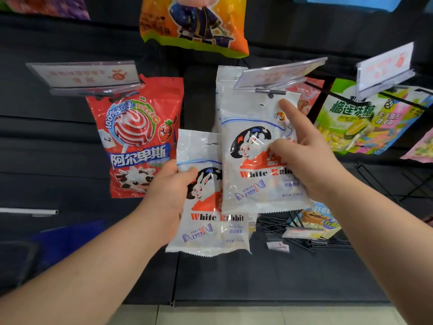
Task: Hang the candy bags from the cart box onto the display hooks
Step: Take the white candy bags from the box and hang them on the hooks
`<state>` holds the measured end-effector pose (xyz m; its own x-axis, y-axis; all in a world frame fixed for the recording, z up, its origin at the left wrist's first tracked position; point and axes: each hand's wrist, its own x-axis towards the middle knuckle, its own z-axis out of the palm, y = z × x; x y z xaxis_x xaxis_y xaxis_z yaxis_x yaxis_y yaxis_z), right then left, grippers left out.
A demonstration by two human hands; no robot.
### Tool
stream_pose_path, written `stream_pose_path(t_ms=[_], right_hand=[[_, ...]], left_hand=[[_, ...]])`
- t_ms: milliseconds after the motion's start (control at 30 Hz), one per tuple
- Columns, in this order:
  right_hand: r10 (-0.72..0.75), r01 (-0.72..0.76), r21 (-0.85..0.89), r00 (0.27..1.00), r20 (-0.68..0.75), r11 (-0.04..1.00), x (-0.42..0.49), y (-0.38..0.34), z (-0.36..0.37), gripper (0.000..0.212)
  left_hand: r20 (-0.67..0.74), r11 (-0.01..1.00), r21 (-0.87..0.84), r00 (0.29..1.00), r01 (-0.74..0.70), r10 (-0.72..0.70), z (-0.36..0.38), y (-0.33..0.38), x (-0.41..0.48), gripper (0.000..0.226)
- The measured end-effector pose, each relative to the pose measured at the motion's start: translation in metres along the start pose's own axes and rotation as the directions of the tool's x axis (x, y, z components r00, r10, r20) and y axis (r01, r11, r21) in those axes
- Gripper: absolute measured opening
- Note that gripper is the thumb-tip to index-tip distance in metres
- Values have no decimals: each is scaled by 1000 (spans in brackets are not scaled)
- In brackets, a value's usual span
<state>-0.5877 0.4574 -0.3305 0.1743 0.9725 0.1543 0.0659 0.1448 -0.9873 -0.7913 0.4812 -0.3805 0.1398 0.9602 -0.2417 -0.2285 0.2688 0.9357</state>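
My left hand [172, 184] grips a white White Rabbit candy bag [208, 221] by its left edge, thumb on the front, low in the middle of the view. My right hand [302, 156] holds a second White Rabbit bag [253, 141] higher up, thumb pinching its front and index finger stretched up toward the hang hole. That bag's top sits at the tip of a display hook [270, 91] under a clear price tag holder [278, 75]. Another white bag [228, 76] hangs behind it on the same hook.
A red lollipop bag [138, 137] hangs to the left under another tag holder [84, 77]. An orange bag [194, 22] hangs above. Green durian candy bags [351, 118] hang to the right. Bare black hooks [293, 233] and a lower shelf lie below. The dark panel wall is behind everything.
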Motion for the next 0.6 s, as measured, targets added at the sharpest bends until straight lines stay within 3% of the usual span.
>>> stream_pose_path(t_ms=[333,600], right_hand=[[2,2,-77,999,45,997,3,0,5,71],[-55,55,2,997,57,999,3,3,-1,68]], left_hand=[[-8,1000,14,1000,8,-8,-1,-7,4,19],[-18,1000,2,1000,5,-5,-5,-5,7,15]])
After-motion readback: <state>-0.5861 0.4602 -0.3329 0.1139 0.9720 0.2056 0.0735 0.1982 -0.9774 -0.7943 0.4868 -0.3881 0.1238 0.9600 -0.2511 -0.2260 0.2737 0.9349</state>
